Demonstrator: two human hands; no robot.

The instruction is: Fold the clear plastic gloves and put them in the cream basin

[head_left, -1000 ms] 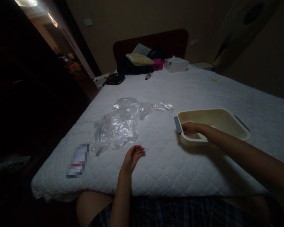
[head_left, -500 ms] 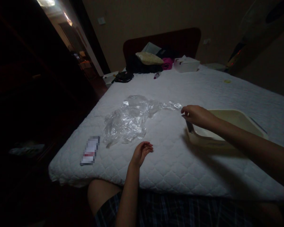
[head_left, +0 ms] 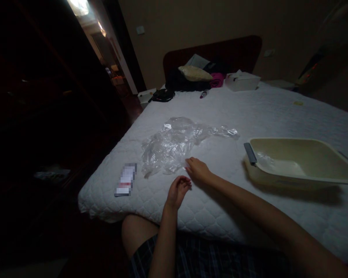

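The crumpled clear plastic (head_left: pixel 169 148) lies on the bed (head_left: pixel 220 216), in from its left edge. The right hand (head_left: pixel 198 170) reaches to the plastic's near side; whether its bent fingers grip any, I cannot tell. The left hand (head_left: pixel 177 191), loosely curled and holding nothing visible, is just beside it, by the near edge. A tub (head_left: pixel 292 183) stands toward the right edge.

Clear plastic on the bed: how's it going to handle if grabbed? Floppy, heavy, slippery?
The clear plastic looks floppy: it lies crumpled, so it would probably droop from a pinch. Likely light for its spread, since it seems thin enough for the white bed to show through. Its glossy highlights suggest it may be slippery.
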